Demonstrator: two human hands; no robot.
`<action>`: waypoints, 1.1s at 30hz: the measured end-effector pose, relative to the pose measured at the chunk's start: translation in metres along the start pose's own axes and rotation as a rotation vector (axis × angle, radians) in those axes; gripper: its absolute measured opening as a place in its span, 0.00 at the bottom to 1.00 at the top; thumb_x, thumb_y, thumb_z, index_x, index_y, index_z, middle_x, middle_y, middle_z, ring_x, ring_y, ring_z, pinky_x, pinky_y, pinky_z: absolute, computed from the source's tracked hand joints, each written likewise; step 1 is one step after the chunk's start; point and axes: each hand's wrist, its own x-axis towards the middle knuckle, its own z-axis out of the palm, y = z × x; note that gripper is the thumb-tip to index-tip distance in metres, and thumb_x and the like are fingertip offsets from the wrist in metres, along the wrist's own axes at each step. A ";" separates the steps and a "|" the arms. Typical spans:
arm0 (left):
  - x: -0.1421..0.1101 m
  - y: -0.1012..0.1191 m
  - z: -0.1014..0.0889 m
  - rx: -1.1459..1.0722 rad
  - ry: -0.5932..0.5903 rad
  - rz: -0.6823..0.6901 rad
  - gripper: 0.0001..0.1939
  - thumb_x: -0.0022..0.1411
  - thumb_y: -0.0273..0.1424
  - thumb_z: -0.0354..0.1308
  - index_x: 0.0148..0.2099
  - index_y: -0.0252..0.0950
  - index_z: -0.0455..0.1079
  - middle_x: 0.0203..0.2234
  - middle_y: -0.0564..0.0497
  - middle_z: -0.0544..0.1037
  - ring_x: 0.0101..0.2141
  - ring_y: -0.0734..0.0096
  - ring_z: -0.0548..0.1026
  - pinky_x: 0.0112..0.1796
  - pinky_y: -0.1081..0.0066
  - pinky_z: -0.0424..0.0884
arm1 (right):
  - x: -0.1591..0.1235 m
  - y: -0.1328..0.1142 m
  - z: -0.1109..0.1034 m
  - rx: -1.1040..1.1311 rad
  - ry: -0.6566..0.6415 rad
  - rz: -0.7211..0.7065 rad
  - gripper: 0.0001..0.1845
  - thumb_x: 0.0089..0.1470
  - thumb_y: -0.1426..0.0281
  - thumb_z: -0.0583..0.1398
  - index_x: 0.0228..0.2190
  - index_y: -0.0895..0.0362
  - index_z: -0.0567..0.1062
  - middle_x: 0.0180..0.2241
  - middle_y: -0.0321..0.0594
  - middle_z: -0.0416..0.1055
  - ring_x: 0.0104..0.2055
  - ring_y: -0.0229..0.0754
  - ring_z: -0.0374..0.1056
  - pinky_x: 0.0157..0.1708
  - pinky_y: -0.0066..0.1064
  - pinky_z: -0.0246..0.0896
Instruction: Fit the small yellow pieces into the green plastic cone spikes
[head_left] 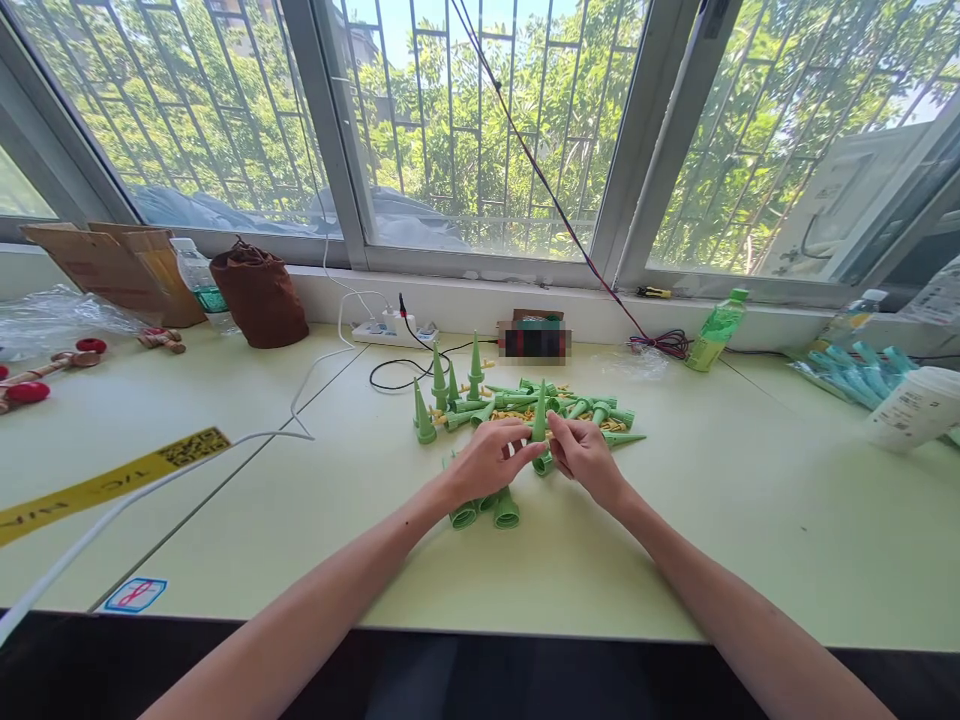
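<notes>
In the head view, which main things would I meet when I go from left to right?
Brown folded cardboard, reddish-brown drawstring pouch, white power strip, left hand, upright green plastic cone, right hand, green-capped plastic bottle, white printed cup.

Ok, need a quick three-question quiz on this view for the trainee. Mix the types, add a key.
1. Multiple choice: what does the left hand hold, with the right hand right beside it?
A) a red ball
B) a green cone
C) a brown bag

2. True or false: the white cup is further right in the picture than the green-capped bottle.

3. Fill in: the small pieces scattered among the loose green parts are ____ in colour.

Key: 1 B; 2 true; 3 yellow.
</notes>
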 end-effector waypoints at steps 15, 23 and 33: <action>-0.001 -0.009 -0.001 -0.055 -0.001 0.016 0.15 0.64 0.41 0.55 0.44 0.37 0.75 0.38 0.46 0.73 0.28 0.76 0.71 0.25 0.77 0.68 | 0.003 0.003 0.000 0.104 -0.014 0.052 0.31 0.54 0.49 0.58 0.13 0.56 0.60 0.11 0.28 0.50 0.11 0.29 0.47 0.10 0.24 0.37; 0.001 -0.008 -0.002 -0.019 0.032 0.011 0.13 0.65 0.36 0.54 0.47 0.38 0.75 0.38 0.47 0.74 0.30 0.74 0.71 0.28 0.77 0.70 | 0.003 0.005 0.000 0.116 -0.010 0.049 0.31 0.54 0.48 0.57 0.13 0.57 0.61 0.11 0.29 0.51 0.11 0.29 0.48 0.10 0.25 0.38; 0.006 -0.007 -0.002 -0.287 0.079 -0.288 0.20 0.64 0.43 0.54 0.51 0.34 0.69 0.27 0.52 0.73 0.19 0.79 0.66 0.20 0.77 0.65 | 0.005 0.004 -0.001 0.155 0.064 0.022 0.29 0.55 0.47 0.57 0.17 0.57 0.65 0.10 0.26 0.50 0.10 0.29 0.48 0.11 0.24 0.41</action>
